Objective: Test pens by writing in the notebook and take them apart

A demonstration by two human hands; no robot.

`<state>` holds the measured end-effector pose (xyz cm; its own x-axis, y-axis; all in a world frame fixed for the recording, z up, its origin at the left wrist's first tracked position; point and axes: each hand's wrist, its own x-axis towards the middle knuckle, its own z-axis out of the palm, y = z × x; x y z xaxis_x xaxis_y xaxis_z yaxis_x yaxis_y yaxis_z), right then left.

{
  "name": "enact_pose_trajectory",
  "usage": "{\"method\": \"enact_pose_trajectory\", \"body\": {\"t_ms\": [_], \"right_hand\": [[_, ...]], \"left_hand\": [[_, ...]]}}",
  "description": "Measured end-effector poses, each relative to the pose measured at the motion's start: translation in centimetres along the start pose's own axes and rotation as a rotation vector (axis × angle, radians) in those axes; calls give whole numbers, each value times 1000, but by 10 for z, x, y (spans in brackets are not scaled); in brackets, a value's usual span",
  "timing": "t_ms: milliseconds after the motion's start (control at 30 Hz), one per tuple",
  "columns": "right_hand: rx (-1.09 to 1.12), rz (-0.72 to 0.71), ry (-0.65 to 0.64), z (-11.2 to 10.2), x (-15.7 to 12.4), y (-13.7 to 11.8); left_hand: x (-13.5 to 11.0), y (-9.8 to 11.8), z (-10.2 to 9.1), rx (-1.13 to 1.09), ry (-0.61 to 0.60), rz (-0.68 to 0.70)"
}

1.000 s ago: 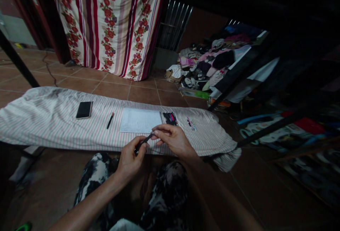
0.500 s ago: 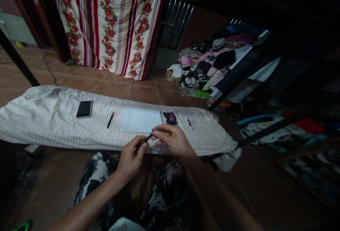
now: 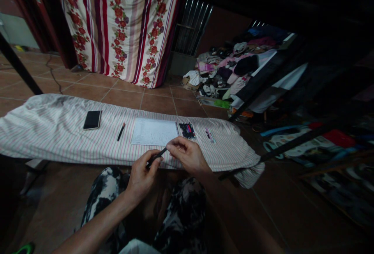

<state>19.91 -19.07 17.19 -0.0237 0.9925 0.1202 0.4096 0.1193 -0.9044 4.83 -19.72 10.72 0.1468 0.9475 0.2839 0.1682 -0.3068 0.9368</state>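
Both hands hold one dark pen (image 3: 157, 156) just in front of a striped cloth-covered board (image 3: 58, 141). My left hand (image 3: 142, 176) is wrapped round the pen's lower end. My right hand (image 3: 187, 154) pinches its upper end between thumb and fingers. Behind the hands a white spiral notebook (image 3: 154, 131) lies flat on the cloth. A row of several coloured pens (image 3: 187, 130) lies right of the notebook, and another small pen (image 3: 209, 134) sits further right. A single black pen (image 3: 120, 131) rests left of the notebook.
A black phone (image 3: 92, 119) lies on the cloth to the left. A floral striped curtain (image 3: 122, 28) hangs at the back. A heap of clothes (image 3: 228, 71) fills the back right. Dark metal bars (image 3: 280, 145) cross the right side. My knees in patterned trousers (image 3: 181, 207) are below.
The hands and pen have shifted very slightly left and up in view. Nothing else has moved.
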Motion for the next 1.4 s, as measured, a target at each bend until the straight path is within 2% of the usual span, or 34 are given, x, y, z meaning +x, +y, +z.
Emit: {"method": "enact_pose_trajectory", "body": {"t_ms": [133, 200, 267, 433, 500, 667, 933, 1167, 1400], "right_hand": [[-292, -93, 104, 3, -5, -5], [-347, -115, 129, 4, -6, -6], [-286, -98, 116, 6, -6, -5], [238, 73, -21, 5, -5, 0], [344, 103, -62, 2, -5, 0], [352, 94, -41, -3, -5, 0], [312, 86, 23, 2, -4, 2], [109, 44, 108, 10, -7, 3], [352, 23, -31, 9, -6, 6]], "left_hand": [[-2, -1, 1, 28, 7, 45], [-2, 0, 1, 27, 19, 49], [-2, 1, 2, 5, 33, 34], [-1, 4, 2, -112, 11, -43], [0, 5, 1, -176, -15, -83], [0, 5, 2, -257, -37, -135], [-2, 8, 1, -207, -58, -90], [-4, 8, 1, -182, -34, -89], [-3, 4, 1, -255, -61, -124]]}}
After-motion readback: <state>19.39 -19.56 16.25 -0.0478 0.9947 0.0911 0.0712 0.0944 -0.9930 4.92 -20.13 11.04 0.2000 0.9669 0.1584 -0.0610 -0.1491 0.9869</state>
